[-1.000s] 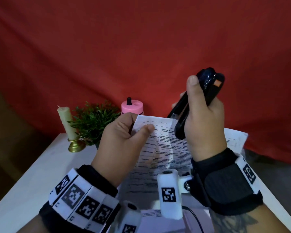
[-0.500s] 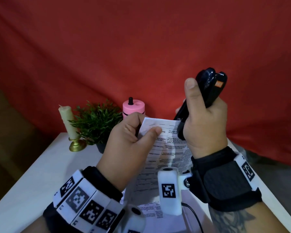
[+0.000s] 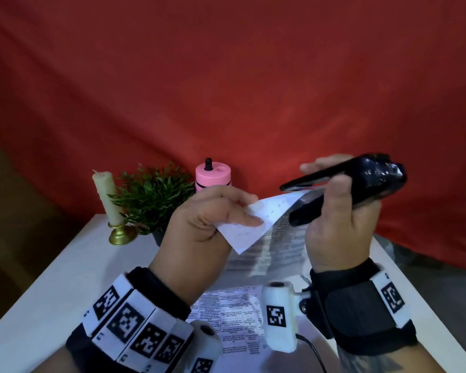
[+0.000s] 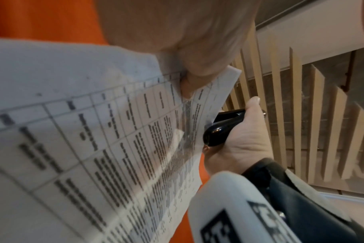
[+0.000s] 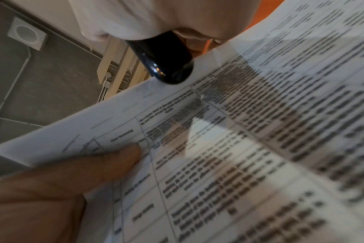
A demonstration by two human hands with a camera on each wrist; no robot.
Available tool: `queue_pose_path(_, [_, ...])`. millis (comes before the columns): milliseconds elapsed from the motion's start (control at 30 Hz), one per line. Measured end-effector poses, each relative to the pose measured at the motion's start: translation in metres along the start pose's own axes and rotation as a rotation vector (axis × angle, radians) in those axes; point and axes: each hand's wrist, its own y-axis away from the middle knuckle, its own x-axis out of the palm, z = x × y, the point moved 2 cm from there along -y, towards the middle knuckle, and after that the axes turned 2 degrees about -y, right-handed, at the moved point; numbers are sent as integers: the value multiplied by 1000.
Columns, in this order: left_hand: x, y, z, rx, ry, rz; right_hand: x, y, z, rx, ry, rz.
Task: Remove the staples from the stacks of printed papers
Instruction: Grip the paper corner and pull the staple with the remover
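Note:
My left hand [image 3: 221, 214] pinches the top-left corner of a printed paper stack [image 3: 256, 224] and holds it raised above the table. In the left wrist view the stack [image 4: 94, 139] fills the frame under my thumb. My right hand [image 3: 339, 216] grips a black stapler [image 3: 361, 181] whose jaws stand apart around the stack's top-right corner. The right wrist view shows the stapler's rounded black end [image 5: 166, 65] touching the paper [image 5: 239, 148] near its edge. The staple itself is hidden.
Another printed sheet [image 3: 226, 316] lies flat on the white table [image 3: 51, 281] below my wrists. At the back left stand a candle in a brass holder [image 3: 111, 205], a small green plant [image 3: 151, 200] and a pink cylinder [image 3: 212, 176]. A red cloth hangs behind.
The stapler has swung from upright to nearly level and its jaws now sit at the stack's top corner. My left hand has tilted the paper's top edge up towards the stapler.

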Motion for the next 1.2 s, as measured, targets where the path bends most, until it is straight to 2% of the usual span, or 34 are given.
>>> queue_pose_path(200, [1,-3,-8,115,-39,-9,-4,2,4,-196,32,42])
queue_pose_path(367, [1,-4,-10,95,-36,-11,-4,2,7,-199,58,53])
queue_pose_path(500, [0,-3,-13,16,-53,4,-3,2,8,-128,53,55])
queue_pose_path(633, [3,-8,-18,-283,2,-8,4,-2,10,95,24,4])
queue_pose_path(767, [4,-11,-12,-416,-2,30,13,-10,10,237,86,43])
queue_pose_path(867, [7,-10,-12,-451,19,38,22,-13,11,284,84,97])
queue_pose_path(1200, [11,-8,-12,-447,73,32,29,-10,11,279,149,71])
